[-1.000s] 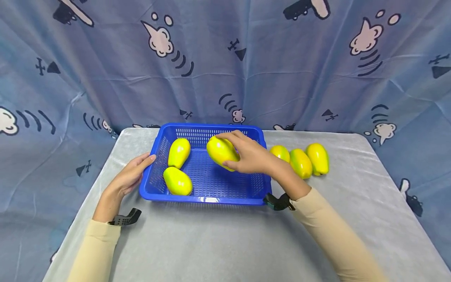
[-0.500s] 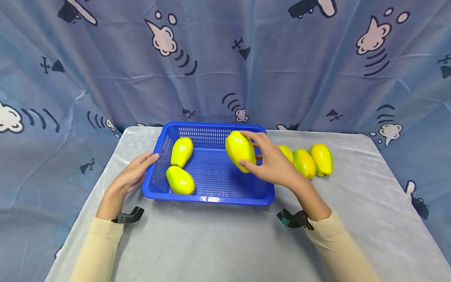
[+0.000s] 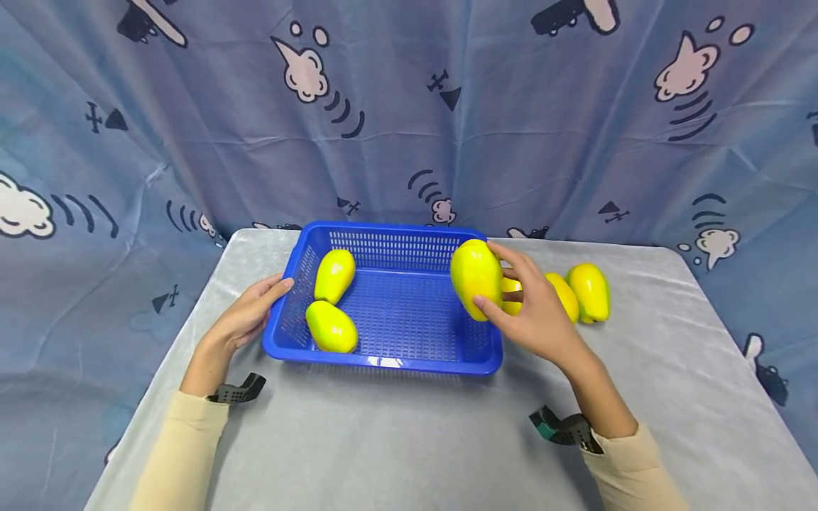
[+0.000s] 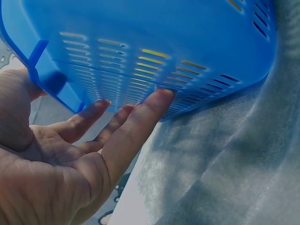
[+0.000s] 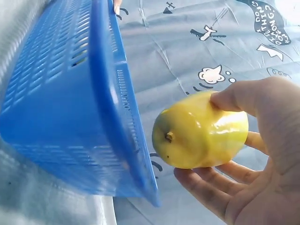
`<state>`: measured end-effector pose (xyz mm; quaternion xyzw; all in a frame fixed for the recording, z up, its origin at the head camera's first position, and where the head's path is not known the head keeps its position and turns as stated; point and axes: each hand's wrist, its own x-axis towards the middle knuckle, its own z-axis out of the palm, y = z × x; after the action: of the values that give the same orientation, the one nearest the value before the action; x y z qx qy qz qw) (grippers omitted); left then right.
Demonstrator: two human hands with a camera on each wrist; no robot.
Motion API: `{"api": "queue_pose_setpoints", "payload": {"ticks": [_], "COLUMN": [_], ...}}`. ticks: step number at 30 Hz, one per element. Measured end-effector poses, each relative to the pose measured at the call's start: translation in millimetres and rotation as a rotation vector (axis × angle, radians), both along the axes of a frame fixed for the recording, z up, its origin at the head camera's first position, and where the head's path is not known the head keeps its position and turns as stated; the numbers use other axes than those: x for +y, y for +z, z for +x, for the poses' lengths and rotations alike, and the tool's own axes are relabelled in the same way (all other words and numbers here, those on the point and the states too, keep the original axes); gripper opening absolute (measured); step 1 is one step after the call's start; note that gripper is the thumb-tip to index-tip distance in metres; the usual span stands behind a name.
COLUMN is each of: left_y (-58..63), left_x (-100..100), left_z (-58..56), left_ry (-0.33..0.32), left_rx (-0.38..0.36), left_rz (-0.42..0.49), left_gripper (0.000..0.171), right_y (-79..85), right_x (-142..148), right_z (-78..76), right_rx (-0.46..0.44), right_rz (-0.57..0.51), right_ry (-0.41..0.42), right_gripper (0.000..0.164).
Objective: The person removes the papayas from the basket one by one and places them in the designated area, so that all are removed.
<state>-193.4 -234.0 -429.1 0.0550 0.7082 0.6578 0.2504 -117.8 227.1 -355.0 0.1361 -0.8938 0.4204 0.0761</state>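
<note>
My right hand grips a yellow-green papaya between thumb and fingers, over the right rim of a blue plastic basket. In the right wrist view the papaya's stem end faces the basket wall, apart from it. My left hand holds the basket's left side, thumb over the rim and fingers against the slotted outer wall, as the left wrist view shows. Inside the basket, at its left, lie one papaya toward the back and another toward the front.
Right of the basket lie more papayas: one in plain sight, one partly behind my right hand, and one mostly hidden. A grey cloth covers the table. A patterned blue curtain hangs behind.
My right hand has carried the papaya rightward, from above the basket's middle to its right rim. The left hand keeps its place on the basket. The head view has shifted slightly.
</note>
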Motion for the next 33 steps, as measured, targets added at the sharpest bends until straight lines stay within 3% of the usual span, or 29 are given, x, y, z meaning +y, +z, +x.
{"api": "queue_pose_setpoints", "payload": {"ticks": [8,19,33], "left_y": [-1.5,3.1,0.3], "left_x": [4,3,1], "left_z": [-2.2,-2.3,-0.8], "left_ry": [0.002,0.013,0.034], "left_rx": [-0.003,0.006,-0.007], "left_rz": [-0.009,-0.039,-0.03], "left_gripper": [0.071,0.072,0.072], "right_y": [-9.8,-22.3,-57.1], "right_x": [19,43,58], "right_z": [15.8,33.0,51.8], "right_rx": [0.024,0.014,-0.051], "right_rz": [-0.03,-0.045,-0.049], "right_ry": [-0.125,-0.207,-0.202], "right_gripper": [0.079,0.084,0.087]}}
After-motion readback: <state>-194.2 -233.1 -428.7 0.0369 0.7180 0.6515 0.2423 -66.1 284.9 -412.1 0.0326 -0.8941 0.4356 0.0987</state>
